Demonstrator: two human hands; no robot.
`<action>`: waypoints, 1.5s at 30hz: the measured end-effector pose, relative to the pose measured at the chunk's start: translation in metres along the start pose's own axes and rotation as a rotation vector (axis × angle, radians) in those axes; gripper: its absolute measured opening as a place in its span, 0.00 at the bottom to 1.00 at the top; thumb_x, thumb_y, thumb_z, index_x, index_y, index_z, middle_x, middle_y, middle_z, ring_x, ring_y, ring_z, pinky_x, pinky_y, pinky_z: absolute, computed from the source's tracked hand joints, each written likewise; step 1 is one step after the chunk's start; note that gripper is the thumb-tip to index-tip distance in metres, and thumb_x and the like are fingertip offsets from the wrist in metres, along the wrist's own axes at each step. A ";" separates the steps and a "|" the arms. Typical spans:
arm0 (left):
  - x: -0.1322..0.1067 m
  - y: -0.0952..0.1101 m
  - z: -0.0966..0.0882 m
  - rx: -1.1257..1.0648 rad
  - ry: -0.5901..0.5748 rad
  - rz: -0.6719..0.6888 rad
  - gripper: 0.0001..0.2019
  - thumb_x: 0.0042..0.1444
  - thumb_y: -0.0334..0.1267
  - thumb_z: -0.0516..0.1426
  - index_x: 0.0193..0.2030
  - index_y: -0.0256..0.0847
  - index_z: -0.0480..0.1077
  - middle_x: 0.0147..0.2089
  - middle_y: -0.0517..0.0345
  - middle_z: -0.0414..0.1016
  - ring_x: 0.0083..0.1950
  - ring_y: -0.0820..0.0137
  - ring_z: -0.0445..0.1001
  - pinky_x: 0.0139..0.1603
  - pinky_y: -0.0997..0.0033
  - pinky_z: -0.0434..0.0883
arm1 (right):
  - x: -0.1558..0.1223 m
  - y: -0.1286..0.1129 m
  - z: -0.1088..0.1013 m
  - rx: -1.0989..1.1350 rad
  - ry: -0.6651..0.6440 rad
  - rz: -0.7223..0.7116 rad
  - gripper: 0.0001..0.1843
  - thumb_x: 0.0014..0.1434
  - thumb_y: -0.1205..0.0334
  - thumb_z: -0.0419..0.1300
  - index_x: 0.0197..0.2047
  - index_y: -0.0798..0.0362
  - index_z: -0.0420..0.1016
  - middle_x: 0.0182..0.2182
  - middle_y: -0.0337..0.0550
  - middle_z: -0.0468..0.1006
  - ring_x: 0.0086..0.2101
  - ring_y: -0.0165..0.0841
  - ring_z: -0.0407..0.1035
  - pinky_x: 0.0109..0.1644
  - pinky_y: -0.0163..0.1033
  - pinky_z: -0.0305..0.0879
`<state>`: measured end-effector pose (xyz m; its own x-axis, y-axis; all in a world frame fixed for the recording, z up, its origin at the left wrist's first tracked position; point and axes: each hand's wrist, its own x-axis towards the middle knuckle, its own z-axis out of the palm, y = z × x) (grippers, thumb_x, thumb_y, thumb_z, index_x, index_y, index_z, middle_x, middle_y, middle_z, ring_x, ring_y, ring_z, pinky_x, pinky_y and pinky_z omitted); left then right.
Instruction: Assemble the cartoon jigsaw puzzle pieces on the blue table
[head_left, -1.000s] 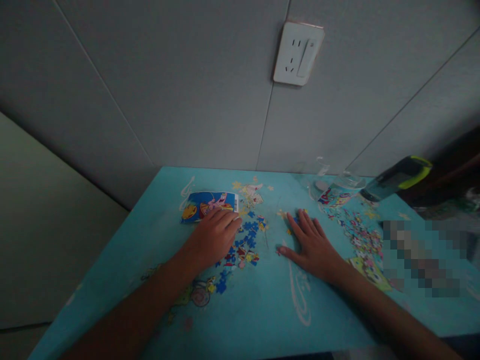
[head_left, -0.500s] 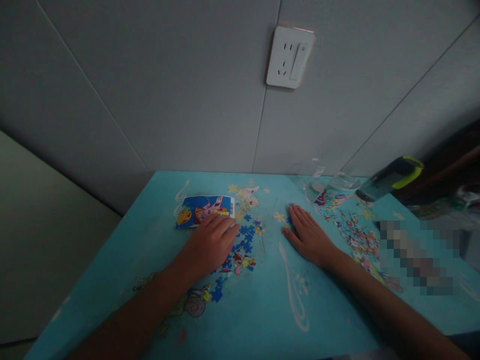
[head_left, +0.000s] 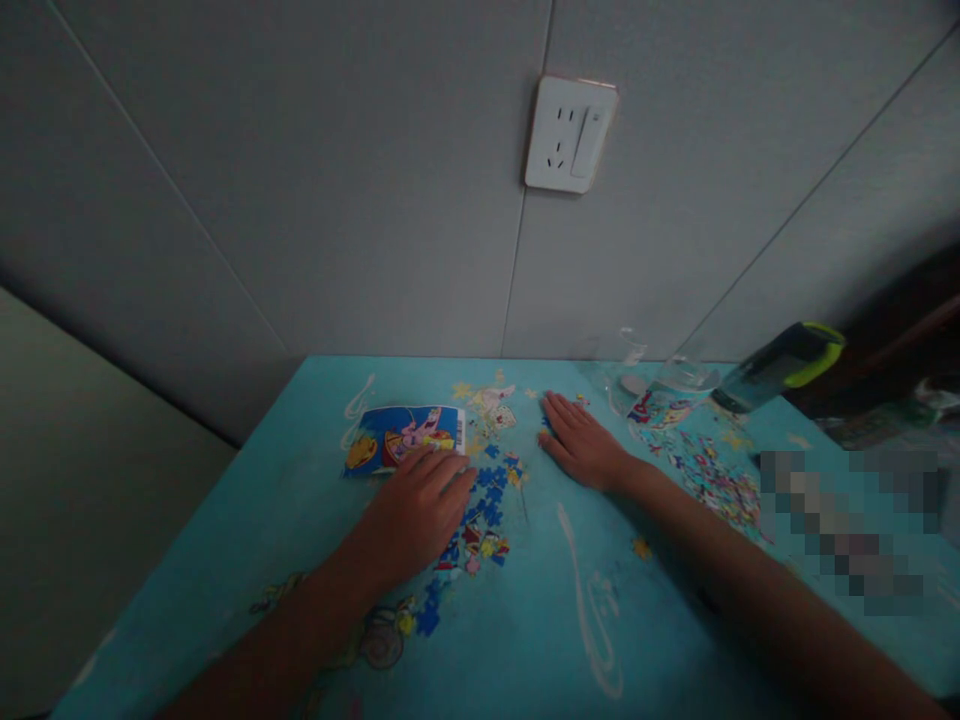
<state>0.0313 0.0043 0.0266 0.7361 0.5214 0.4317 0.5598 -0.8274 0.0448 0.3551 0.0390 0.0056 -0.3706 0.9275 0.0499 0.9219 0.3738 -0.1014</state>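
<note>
My left hand (head_left: 427, 510) lies loosely stretched over the lower edge of a blue picture card (head_left: 405, 425) printed with cartoon figures. Just right of that hand, several small blue jigsaw pieces (head_left: 491, 490) lie in a loose cluster, some showing red and yellow parts. The palm and wrist partly cover the card and probably some pieces. Across the cluster, my right hand (head_left: 581, 440) rests flat on the table with fingers extended and the thumb apart. Bits of blue and a small colourful piece (head_left: 582, 400) show by its fingertips; what is under the palm is hidden.
A pile of multicoloured jigsaw pieces (head_left: 720, 480) spreads beyond my right forearm. Behind it stand a clear printed cup (head_left: 667, 400), another clear container (head_left: 626, 370) and a dark bottle with a yellow-green cap (head_left: 780, 365). A blurred-out patch covers something at right. The wall borders the patterned turquoise table (head_left: 525, 620).
My right hand has slid left and away from me, closer to the blue pieces. My left hand stays by the card. The view has tilted up slightly.
</note>
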 end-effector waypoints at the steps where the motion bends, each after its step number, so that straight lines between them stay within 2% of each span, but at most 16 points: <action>1: 0.000 0.000 0.000 0.000 -0.001 -0.004 0.13 0.68 0.31 0.53 0.56 0.36 0.73 0.54 0.45 0.76 0.57 0.57 0.73 0.62 0.45 0.70 | 0.005 -0.001 0.000 0.005 -0.002 -0.006 0.43 0.73 0.39 0.34 0.77 0.64 0.44 0.74 0.60 0.43 0.73 0.46 0.39 0.75 0.57 0.40; 5: 0.000 0.001 0.001 0.003 -0.025 -0.006 0.14 0.67 0.31 0.53 0.56 0.37 0.73 0.54 0.45 0.75 0.58 0.57 0.72 0.63 0.45 0.69 | 0.027 -0.004 0.002 0.024 -0.001 -0.034 0.42 0.73 0.39 0.33 0.77 0.62 0.45 0.75 0.58 0.43 0.73 0.46 0.39 0.75 0.56 0.41; 10: -0.003 0.000 0.005 0.007 -0.039 -0.001 0.14 0.68 0.31 0.53 0.57 0.37 0.72 0.56 0.46 0.74 0.59 0.57 0.71 0.63 0.45 0.69 | 0.059 -0.009 0.005 0.061 0.010 -0.070 0.41 0.73 0.41 0.35 0.76 0.65 0.48 0.74 0.60 0.46 0.73 0.47 0.41 0.75 0.55 0.42; 13: -0.003 -0.001 0.005 0.009 -0.028 -0.002 0.14 0.68 0.31 0.53 0.57 0.38 0.72 0.56 0.46 0.74 0.58 0.56 0.71 0.63 0.45 0.70 | 0.066 -0.007 -0.001 0.087 0.028 -0.099 0.38 0.74 0.43 0.35 0.76 0.60 0.50 0.74 0.54 0.48 0.73 0.42 0.42 0.76 0.52 0.41; 17: -0.001 -0.001 0.004 0.015 -0.009 -0.002 0.13 0.67 0.31 0.53 0.56 0.38 0.72 0.55 0.46 0.74 0.57 0.56 0.72 0.63 0.45 0.70 | 0.042 0.010 -0.016 0.103 0.095 -0.068 0.36 0.75 0.45 0.33 0.77 0.54 0.47 0.75 0.48 0.47 0.73 0.40 0.40 0.76 0.56 0.38; 22: -0.001 0.000 0.003 0.008 0.022 0.018 0.13 0.66 0.29 0.54 0.55 0.37 0.72 0.54 0.46 0.75 0.57 0.57 0.73 0.62 0.45 0.70 | -0.008 0.039 -0.021 0.117 0.110 0.014 0.34 0.75 0.45 0.35 0.77 0.50 0.46 0.73 0.48 0.52 0.71 0.42 0.48 0.74 0.56 0.49; 24: -0.001 0.001 0.003 0.009 0.009 0.019 0.13 0.66 0.29 0.54 0.55 0.37 0.72 0.54 0.46 0.75 0.57 0.57 0.73 0.63 0.45 0.70 | -0.024 0.045 -0.019 0.114 0.115 0.037 0.34 0.75 0.45 0.36 0.77 0.51 0.47 0.73 0.49 0.53 0.71 0.44 0.49 0.74 0.57 0.50; 30: -0.001 0.002 0.001 0.019 0.021 0.041 0.13 0.65 0.29 0.54 0.54 0.38 0.73 0.53 0.46 0.75 0.57 0.57 0.72 0.63 0.46 0.70 | -0.077 0.045 -0.018 0.088 0.146 0.096 0.33 0.75 0.49 0.40 0.76 0.54 0.51 0.73 0.53 0.55 0.70 0.45 0.52 0.73 0.56 0.52; 35: -0.001 0.001 0.000 0.024 0.029 0.049 0.12 0.65 0.29 0.54 0.53 0.38 0.73 0.53 0.46 0.75 0.56 0.57 0.72 0.63 0.46 0.69 | -0.115 0.039 -0.019 0.053 0.175 0.160 0.30 0.74 0.49 0.44 0.73 0.51 0.60 0.71 0.51 0.61 0.68 0.48 0.58 0.72 0.58 0.56; 39: -0.002 0.001 0.002 0.010 0.011 0.055 0.13 0.66 0.29 0.54 0.55 0.37 0.72 0.54 0.47 0.75 0.57 0.58 0.72 0.63 0.46 0.69 | -0.113 0.031 -0.019 0.039 0.171 0.164 0.29 0.74 0.49 0.44 0.73 0.52 0.61 0.70 0.51 0.63 0.68 0.45 0.57 0.73 0.58 0.55; 45: 0.001 0.002 0.000 -0.013 0.027 0.057 0.12 0.66 0.29 0.53 0.53 0.38 0.73 0.52 0.47 0.76 0.55 0.59 0.73 0.61 0.47 0.70 | -0.070 0.018 -0.013 0.019 0.127 0.131 0.30 0.75 0.52 0.38 0.75 0.51 0.55 0.69 0.52 0.64 0.69 0.44 0.55 0.73 0.62 0.49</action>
<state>0.0328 0.0031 0.0269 0.7557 0.4679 0.4582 0.5125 -0.8581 0.0309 0.3988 -0.0190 0.0135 -0.2289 0.9601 0.1604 0.9586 0.2510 -0.1344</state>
